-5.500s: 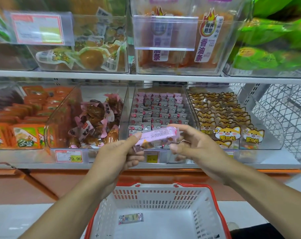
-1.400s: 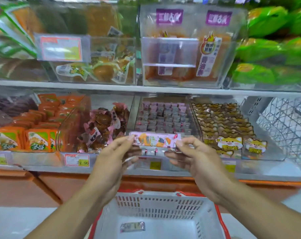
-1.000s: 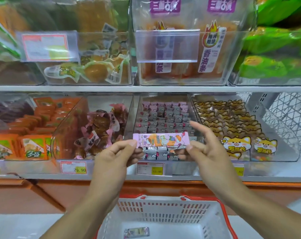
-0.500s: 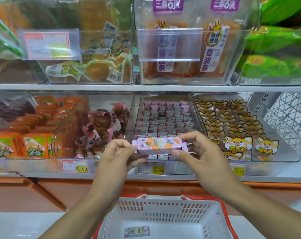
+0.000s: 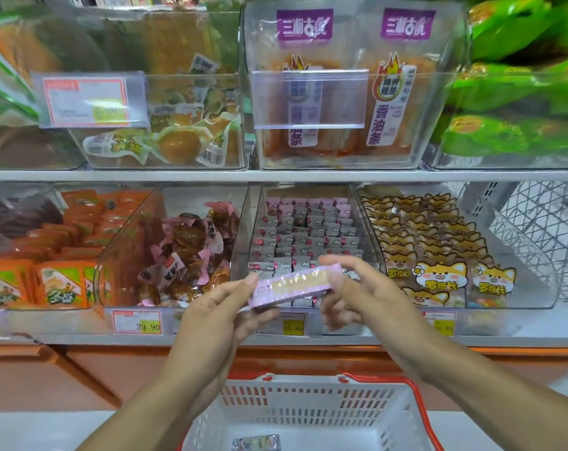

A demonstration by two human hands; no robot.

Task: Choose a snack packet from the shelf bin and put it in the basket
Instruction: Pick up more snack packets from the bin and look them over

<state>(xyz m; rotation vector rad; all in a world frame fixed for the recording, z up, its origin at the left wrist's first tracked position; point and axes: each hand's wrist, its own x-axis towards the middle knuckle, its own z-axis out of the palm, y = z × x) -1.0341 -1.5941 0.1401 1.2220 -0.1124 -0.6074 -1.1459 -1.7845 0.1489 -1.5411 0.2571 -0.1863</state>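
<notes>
We hold the long pink snack packet (image 5: 292,284) between left hand (image 5: 217,317) and right hand (image 5: 367,294), in front of the clear plastic shelf bin (image 5: 304,229), above the white slotted basket with red rim (image 5: 312,408). A small wrapped packet (image 5: 256,442) lies in the basket. The cat-print packets' bin (image 5: 439,255) sits right of ours.

Shop: shelf bins (image 5: 308,242) of snacks, price tags (image 5: 136,322), basket (image 5: 308,411).

Before me, clear bins hold orange sachets (image 5: 59,284), pink-wrapped brown snacks (image 5: 186,252), and cartoon-fox packets (image 5: 439,278); green bags (image 5: 517,83) sit above.
</notes>
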